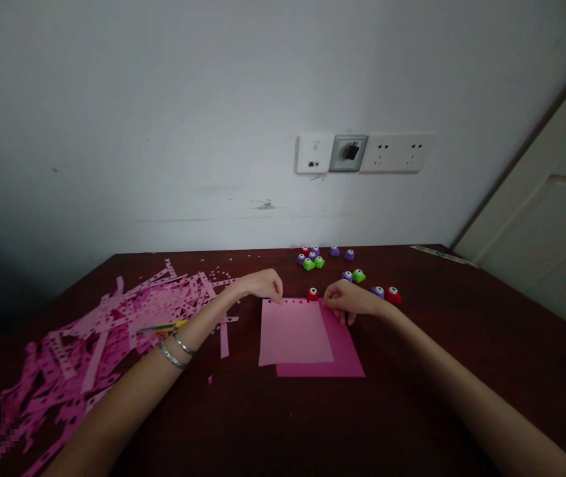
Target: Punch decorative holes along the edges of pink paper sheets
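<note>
A light pink sheet of paper [293, 334] lies over a darker magenta sheet [347, 348] on the table. Small punched holes run along the light sheet's far edge. My left hand [263, 285] is closed, pinching that edge near its left corner. At the far right corner, my right hand [350, 299] has its fingertips pressed together on the paper; the exact grip is partly hidden. Between the two hands, a red craft punch [312, 294] sits at the punched edge, just left of my right fingertips.
Pink punched paper strips [148, 308] heap on the left, with yellow-handled scissors [164, 327] on them. Several small punches [309, 264] stand toward the wall; a red one [393, 295] is beside my right wrist. Sockets [396, 154] line the wall. A patterned strip [445, 255] lies back right.
</note>
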Tool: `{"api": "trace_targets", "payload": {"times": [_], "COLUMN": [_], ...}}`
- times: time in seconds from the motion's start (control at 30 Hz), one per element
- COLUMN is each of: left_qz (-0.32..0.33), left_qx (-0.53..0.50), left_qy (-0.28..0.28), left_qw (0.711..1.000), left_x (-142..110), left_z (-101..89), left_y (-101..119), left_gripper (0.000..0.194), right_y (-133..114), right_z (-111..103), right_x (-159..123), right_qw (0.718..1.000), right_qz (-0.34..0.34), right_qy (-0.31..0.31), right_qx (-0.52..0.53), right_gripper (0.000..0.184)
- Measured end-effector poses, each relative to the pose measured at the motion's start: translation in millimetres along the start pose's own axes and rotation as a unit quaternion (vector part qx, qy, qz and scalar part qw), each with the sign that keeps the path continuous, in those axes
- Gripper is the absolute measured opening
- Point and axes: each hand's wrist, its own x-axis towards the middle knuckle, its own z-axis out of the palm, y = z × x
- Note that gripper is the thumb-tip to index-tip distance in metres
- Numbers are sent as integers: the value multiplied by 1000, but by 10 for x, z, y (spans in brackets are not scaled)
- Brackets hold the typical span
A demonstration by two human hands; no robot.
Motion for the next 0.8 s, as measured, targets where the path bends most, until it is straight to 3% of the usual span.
{"api": "trace_targets", "payload": {"times": [0.5, 0.8], "left_qz": [-55, -32], "left_qx": [-22, -86], "left_qy": [31, -3], "left_qw": [998, 996], "left_x": [61, 58], "left_z": [41, 1], "left_y": [-146, -215], "left_gripper": [14, 18], "right_y": [-25, -73], "right_z": [9, -8], "right_x": [-15, -55], "right_qw": [1000, 997], "right_qz": [13, 45], "right_qy": [-4, -32], "right_qx": [13, 46], "right_gripper": [26, 27]}}
